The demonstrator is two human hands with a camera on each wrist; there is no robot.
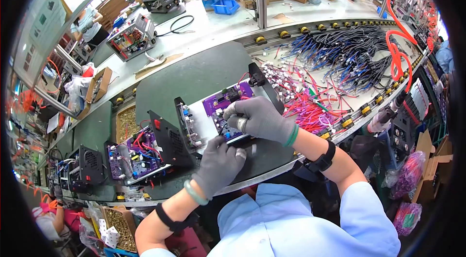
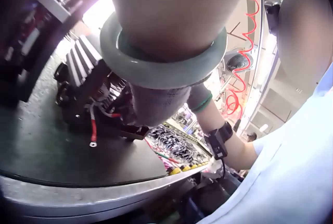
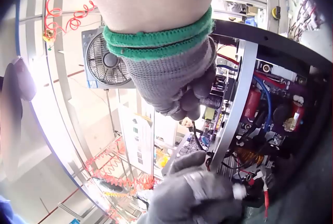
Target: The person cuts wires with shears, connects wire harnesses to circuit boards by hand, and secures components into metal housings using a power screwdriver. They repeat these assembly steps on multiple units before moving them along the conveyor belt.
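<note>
In the head view, a purple circuit board (image 1: 213,104) lies in a metal chassis with black end panels. Above its right part is my gloved right hand (image 1: 262,119), fingers curled. The right wrist view shows that hand (image 3: 169,81) pinching a thin black cable (image 3: 197,136), which runs down toward my left hand (image 3: 195,195). My left hand (image 1: 218,165) is at the chassis's front edge with bent fingers; whether it grips the cable is hidden. In the left wrist view, the bangle and wrist cover most of that hand (image 2: 158,104).
Left of the chassis stands a similar unit with a black perforated panel (image 1: 167,140). Red and pink wires (image 1: 310,106) and dark cables (image 1: 359,53) lie in heaps at the right. A blue bin (image 1: 225,7) sits at the back. An orange coiled hose (image 1: 398,58) hangs at the right.
</note>
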